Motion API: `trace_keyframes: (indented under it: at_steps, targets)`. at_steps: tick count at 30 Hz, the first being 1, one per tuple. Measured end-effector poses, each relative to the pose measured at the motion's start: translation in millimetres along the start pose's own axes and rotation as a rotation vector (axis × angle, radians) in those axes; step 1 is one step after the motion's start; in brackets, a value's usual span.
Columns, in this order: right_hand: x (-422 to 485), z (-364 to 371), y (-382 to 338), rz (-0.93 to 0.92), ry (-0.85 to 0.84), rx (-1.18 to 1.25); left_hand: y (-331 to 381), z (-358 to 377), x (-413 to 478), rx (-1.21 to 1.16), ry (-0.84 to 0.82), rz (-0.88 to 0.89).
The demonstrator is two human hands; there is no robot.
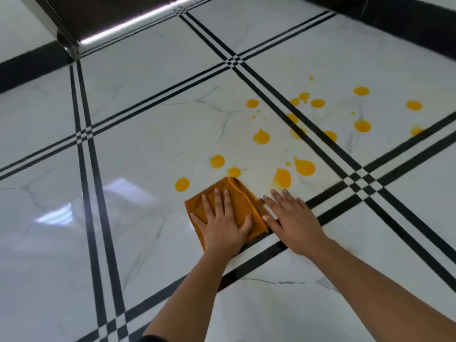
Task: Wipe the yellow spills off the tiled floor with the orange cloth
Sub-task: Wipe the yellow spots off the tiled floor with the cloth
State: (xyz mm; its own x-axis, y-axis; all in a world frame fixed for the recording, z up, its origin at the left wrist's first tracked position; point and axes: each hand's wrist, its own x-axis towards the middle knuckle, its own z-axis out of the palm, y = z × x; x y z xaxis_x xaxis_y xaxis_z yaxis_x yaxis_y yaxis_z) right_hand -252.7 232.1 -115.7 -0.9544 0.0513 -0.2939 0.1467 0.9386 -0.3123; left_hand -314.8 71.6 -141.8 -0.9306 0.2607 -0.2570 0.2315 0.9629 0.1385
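A folded orange cloth (240, 193) lies flat on the white tiled floor (148, 149), near the middle of the view. My left hand (222, 223) presses down on the cloth with fingers spread. My right hand (293, 218) rests flat beside it, its thumb touching the cloth's right edge. Several yellow spills dot the tile beyond the cloth: one blob (182, 184) just left of it, one (233, 172) at its far corner, a streaked one (282, 178) ahead of my right hand. More yellow drops (362, 125) spread to the far right.
Black triple stripes (320, 203) cross the floor between the tiles. A dark cabinet with a shiny metal base rail (128, 23) stands at the back left. A black skirting (407, 23) runs along the back right wall.
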Motion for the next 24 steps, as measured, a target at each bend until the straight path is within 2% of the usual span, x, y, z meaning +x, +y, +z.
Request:
trace_keyframes:
  at_steps: [3,7,10,12,14,16,19,20,24]
  targets:
    - [3.5,3.8,-1.0,-0.025,0.055,0.006,-9.1,-3.5,6.1,-0.009,0.046,-0.005]
    - [21.1,2.4,-2.5,0.0,0.168,-0.099,-27.6,1.7,8.3,0.071,0.094,0.203]
    - [31.4,6.1,-2.3,-0.008,0.187,-0.095,-27.5,-16.6,57.2,0.05,0.056,0.094]
    - [42.5,3.6,-0.7,-0.023,0.184,-0.087,-20.9,-17.4,59.4,0.021,0.07,0.059]
    - [57.1,-2.7,-0.4,-0.02,0.169,-0.091,-23.1,-7.7,44.7,0.06,0.06,0.167]
    - [79.8,-10.8,0.8,-0.021,0.184,-0.103,-33.9,-12.1,57.6,0.088,0.064,0.201]
    - [106.1,-20.9,-1.7,-0.024,0.133,-0.138,-39.6,-26.9,100.4,0.019,0.088,-0.001]
    - [113.6,-23.7,-2.8,-0.03,0.111,-0.149,-38.8,-27.9,101.2,0.012,0.084,-0.017]
    - [140.6,-28.5,-3.5,-0.034,0.101,-0.167,-50.0,-21.0,91.1,0.096,0.075,0.149]
